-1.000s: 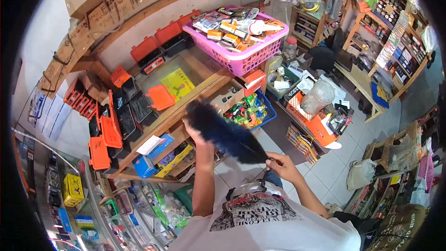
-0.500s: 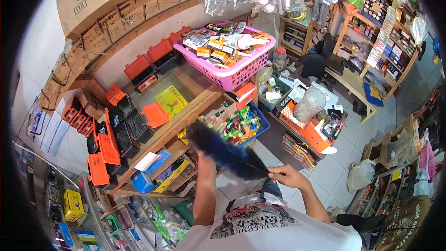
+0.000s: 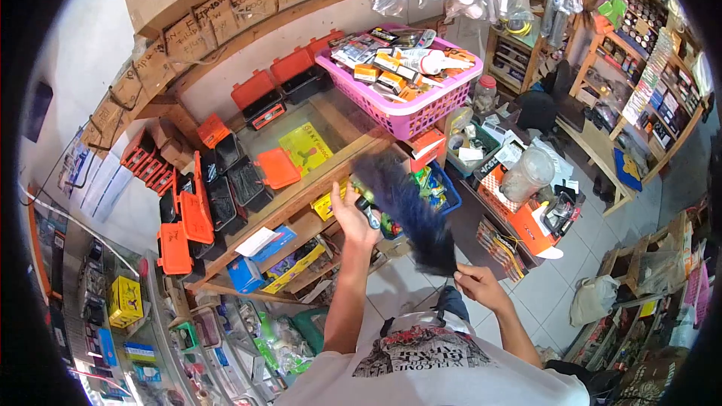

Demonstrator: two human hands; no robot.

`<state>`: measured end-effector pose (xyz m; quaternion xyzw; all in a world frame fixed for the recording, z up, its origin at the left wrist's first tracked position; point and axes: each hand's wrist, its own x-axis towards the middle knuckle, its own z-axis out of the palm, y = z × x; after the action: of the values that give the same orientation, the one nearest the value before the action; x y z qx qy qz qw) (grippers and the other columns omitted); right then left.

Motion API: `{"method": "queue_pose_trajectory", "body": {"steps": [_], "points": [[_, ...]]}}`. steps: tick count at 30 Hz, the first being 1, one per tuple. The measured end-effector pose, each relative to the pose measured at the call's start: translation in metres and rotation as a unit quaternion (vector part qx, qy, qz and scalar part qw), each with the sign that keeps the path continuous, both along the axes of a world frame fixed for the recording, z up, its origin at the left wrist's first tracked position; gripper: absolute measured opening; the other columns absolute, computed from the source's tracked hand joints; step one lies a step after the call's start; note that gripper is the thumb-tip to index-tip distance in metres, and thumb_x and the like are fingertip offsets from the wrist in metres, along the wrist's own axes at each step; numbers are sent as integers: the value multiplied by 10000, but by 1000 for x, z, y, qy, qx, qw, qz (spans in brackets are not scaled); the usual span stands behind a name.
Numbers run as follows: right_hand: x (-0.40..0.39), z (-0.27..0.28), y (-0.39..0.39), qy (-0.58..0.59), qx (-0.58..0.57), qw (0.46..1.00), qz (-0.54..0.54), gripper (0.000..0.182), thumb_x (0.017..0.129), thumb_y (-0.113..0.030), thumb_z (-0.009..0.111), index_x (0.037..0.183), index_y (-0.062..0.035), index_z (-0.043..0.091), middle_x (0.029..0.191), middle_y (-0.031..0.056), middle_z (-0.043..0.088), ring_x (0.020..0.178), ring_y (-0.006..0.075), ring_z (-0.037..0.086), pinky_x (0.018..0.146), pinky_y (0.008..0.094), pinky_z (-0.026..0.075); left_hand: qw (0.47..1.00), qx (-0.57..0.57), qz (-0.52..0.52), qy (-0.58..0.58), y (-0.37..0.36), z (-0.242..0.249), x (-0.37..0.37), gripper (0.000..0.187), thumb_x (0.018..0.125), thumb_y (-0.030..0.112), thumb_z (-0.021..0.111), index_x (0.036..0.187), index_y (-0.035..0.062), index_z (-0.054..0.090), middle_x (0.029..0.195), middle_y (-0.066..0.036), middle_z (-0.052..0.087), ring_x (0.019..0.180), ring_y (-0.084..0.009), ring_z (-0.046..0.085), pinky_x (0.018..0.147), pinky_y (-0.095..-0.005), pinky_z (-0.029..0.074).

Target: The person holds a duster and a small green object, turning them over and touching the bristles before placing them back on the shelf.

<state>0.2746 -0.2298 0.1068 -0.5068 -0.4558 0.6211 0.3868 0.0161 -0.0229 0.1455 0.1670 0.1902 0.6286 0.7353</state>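
A dark blue-black feather duster slants across the middle, its far end blurred by motion. My right hand is closed on its near end, low in front of my shirt. To the left of the feathers, my left hand is raised with its fingers apart. A small black-and-silver object overlaps the palm's right edge; I cannot tell if the hand holds it. Beyond the duster stands a blue basket of colourful small items, partly hidden by the feathers.
A pink basket heaped with packaged goods sits on the glass-topped counter. Orange-lidded black cases line its left part. To the right are a clear plastic jar and an orange box. Packed shelves surround the tiled floor.
The duster has swung to a steeper slant, its far end now higher and off my left hand. My left hand shows with fingers spread. The whole view has shifted as my head moved.
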Motion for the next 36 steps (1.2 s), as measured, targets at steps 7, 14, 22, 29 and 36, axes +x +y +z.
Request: {"method": "queue_pose_trajectory", "body": {"steps": [7, 14, 22, 29, 36], "points": [[4, 2, 4, -56, 29, 998, -14, 319, 1020, -202, 627, 1311, -81, 682, 769, -51, 581, 656, 33, 466, 578, 222, 386, 1000, 24, -4, -5, 1, -1, -2, 689, 981, 625, 426, 1425, 100, 473, 1425, -214, 543, 1314, -434, 515, 1090, -623, 404], [11, -13, 7, -35, 39, 998, -31, 307, 1013, -188, 623, 1280, -56, 694, 737, -47, 599, 648, 33, 484, 582, 222, 387, 999, 4, 28, -17, -3, 15, 1, 667, 994, 613, 413, 1336, 51, 526, 1331, -225, 608, 1263, -440, 564, 1064, -530, 466], [17, -9, 2, -69, 32, 997, -25, 228, 1008, -217, 625, 1011, -7, 712, 721, -40, 603, 657, 34, 494, 586, 238, 396, 999, -23, 14, -45, -5, 19, 3, 660, 973, 621, 455, 1289, 54, 578, 1310, -236, 614, 1262, -447, 558, 1045, -541, 481], [22, -18, 3, -70, 44, 996, -45, 275, 972, -159, 683, 1197, -6, 723, 731, -5, 645, 673, 44, 534, 597, 243, 430, 977, 17, -122, -172, -4, 18, 4, 602, 1009, 566, 402, 1280, 67, 601, 1359, -187, 603, 1321, -377, 528, 1128, -584, 399], [-3, -8, 24, -117, 145, 982, -25, 314, 973, -122, 676, 1267, -11, 690, 785, 9, 684, 704, 61, 567, 632, 253, 456, 980, -97, -131, -117, -38, -22, 51, 524, 992, 508, 522, 1246, 59, 615, 1148, -155, 664, 1130, -376, 624, 1080, -562, 456]]}}
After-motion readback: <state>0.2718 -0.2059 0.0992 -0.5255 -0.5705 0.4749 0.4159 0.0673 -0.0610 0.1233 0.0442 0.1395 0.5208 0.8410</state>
